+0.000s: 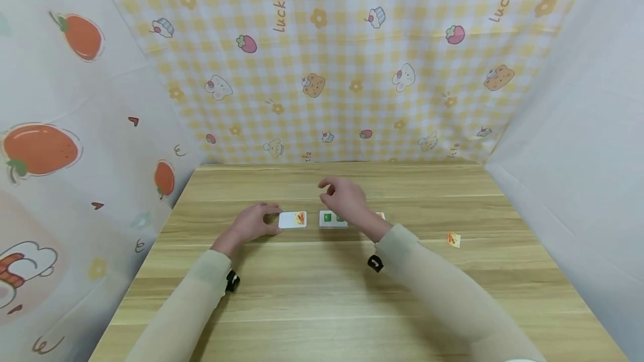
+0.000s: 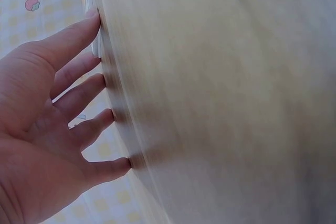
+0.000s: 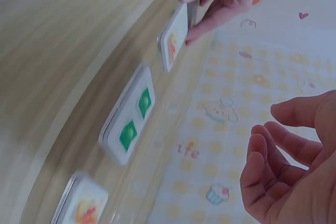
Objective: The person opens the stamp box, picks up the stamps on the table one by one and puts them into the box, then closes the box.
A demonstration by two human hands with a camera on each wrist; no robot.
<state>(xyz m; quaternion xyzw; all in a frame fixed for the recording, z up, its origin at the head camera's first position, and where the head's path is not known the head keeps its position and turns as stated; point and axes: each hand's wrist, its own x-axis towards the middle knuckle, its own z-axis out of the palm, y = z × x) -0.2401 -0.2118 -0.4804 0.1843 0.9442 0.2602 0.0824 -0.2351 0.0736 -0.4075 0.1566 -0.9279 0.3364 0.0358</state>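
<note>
Three white, rounded cards lie in a row on the wooden table. My left hand [image 1: 251, 221] pinches the left end of the left card [image 1: 288, 220] across its long edges, with the thumb on the near edge. That card has a small orange picture at its right end. My right hand [image 1: 346, 199] is raised above the middle card [image 1: 327, 219], holding nothing, fingers loosely curled and thumb apart from them. Two green square pictures mark the middle card. The right card [image 3: 84, 206], with an orange picture, is mostly hidden behind my right wrist in the head view.
A small square piece with an orange picture [image 1: 454, 239] lies by itself to the right on the wooden table [image 1: 312, 306]. A yellow checked curtain [image 1: 332, 60] hangs along the back edge, with white cloth at both sides. Each wrist carries a black device.
</note>
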